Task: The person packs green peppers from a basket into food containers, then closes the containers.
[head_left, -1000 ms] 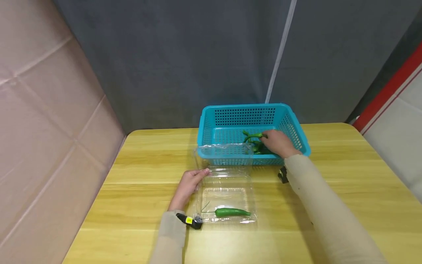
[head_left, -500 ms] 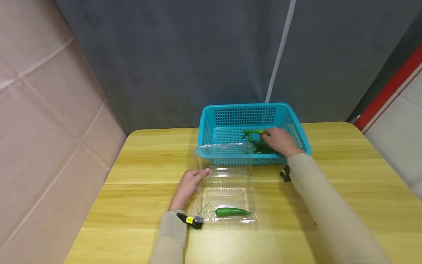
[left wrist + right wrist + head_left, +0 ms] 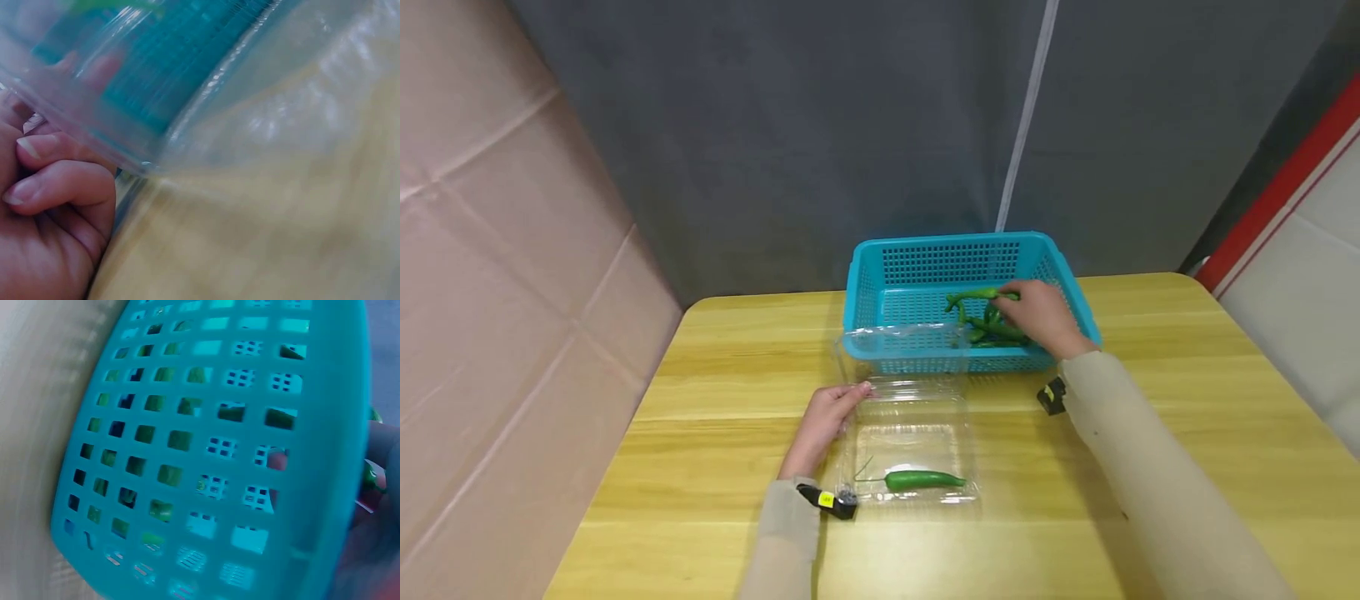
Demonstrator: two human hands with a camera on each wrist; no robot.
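My right hand [image 3: 1038, 313] is over the right part of the blue plastic basket [image 3: 955, 241] and pinches a green chili pepper [image 3: 973, 295] near one end. Several more chili peppers [image 3: 997, 328] lie in the basket below it. My left hand [image 3: 827, 417] grips the left edge of a clear plastic clamshell box [image 3: 913, 412] near its hinge. In the left wrist view its fingers [image 3: 72, 184] are curled at that edge. The box's lid [image 3: 904, 350] stands raised, overlapping the basket's front. One chili pepper [image 3: 923, 479] with a long thin stem lies crosswise at the box's near end.
The wooden table [image 3: 730, 358] carries the box and the basket, whose wall [image 3: 187, 456] fills much of the right wrist view. A dark grey curtain [image 3: 820, 142] hangs behind the table. A pinkish padded panel [image 3: 497, 333] stands along the left side.
My right hand has risen slightly with the chili pepper, showing more of the peppers underneath. The left hand and the box have kept their places; the head view has shifted a little.
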